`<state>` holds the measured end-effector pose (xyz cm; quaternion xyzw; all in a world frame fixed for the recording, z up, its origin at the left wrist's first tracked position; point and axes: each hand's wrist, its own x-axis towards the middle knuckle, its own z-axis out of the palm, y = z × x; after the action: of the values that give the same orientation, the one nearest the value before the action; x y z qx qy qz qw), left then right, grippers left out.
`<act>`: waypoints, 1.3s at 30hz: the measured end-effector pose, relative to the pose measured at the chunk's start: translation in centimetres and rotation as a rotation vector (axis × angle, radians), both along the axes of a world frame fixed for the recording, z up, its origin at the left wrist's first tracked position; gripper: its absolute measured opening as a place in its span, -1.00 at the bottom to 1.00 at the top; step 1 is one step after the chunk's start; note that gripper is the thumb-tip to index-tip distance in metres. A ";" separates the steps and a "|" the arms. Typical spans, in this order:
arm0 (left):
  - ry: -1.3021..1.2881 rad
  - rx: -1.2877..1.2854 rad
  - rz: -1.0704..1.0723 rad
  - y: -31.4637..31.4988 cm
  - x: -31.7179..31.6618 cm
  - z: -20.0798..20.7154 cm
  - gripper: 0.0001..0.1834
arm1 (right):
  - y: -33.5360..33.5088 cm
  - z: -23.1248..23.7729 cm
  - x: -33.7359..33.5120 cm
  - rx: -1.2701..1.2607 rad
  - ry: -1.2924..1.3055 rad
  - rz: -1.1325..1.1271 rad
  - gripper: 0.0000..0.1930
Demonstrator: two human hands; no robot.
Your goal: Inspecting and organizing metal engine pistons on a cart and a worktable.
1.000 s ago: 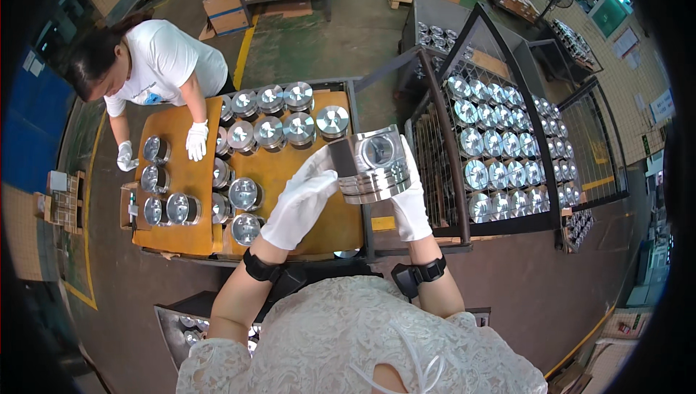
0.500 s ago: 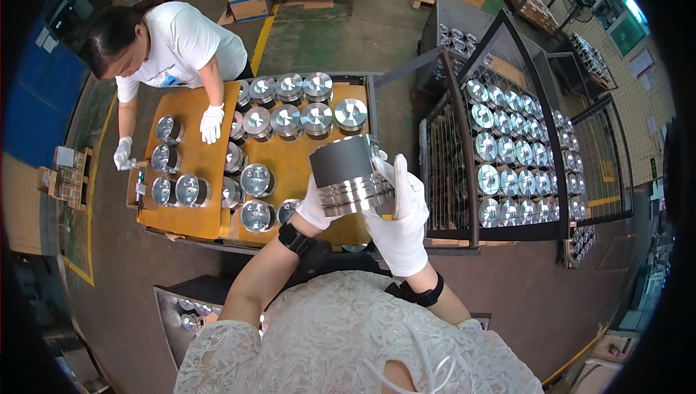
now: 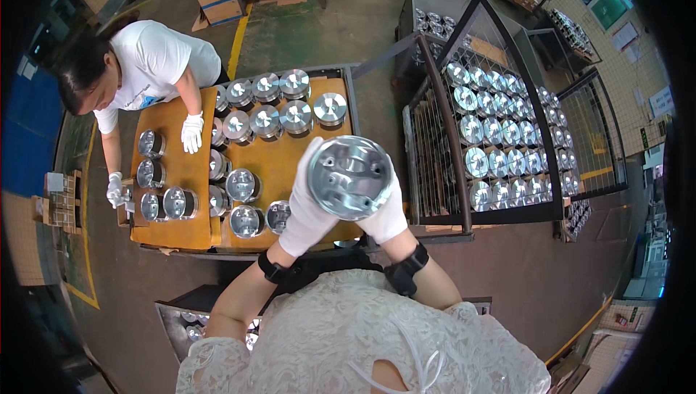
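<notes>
Gloved left hand (image 3: 304,209) and right hand (image 3: 388,216) clasp opposite sides of a metal piston (image 3: 349,178), neither nearer, fingertips mostly hidden. Lying between the palms, it points its open end at the viewer, long axis along the line of sight, above the table's (image 3: 277,160) right end. Rows of shiny pistons (image 3: 491,131) fill a wire cage (image 3: 447,137) at right; a bin (image 3: 171,330) lower left holds metal parts (image 3: 193,332).

The held piston (image 3: 349,178) is smooth, glossy metal; the left grip (image 3: 308,209) and right grip (image 3: 388,213) are in matt cloth. Toward the far edge of the table (image 3: 272,158), other pistons (image 3: 265,120) have shiny metal tops, while the sheet (image 3: 181,166) along its left edge looks smooth, paper or wood unclear.
</notes>
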<state>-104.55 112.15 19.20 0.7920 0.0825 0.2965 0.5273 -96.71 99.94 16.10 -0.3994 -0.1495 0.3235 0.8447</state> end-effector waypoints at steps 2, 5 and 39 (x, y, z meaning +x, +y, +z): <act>-0.058 0.192 -0.044 -0.8 -0.2 0.2 0.00 | 0.6 -0.5 1.5 0.294 0.623 0.143 -0.48; -0.031 0.397 0.070 -1.0 -1.0 1.5 -0.09 | 0.4 -0.2 1.7 0.564 0.702 0.342 -0.40; 0.468 -0.538 0.112 9.7 3.1 -5.2 -0.19 | -2.0 -4.6 0.6 0.013 0.512 -0.174 -0.55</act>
<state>-101.49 121.87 14.03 0.6655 0.3196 0.1031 0.6666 -96.13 97.89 11.47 -0.3105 0.1018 0.3392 0.8822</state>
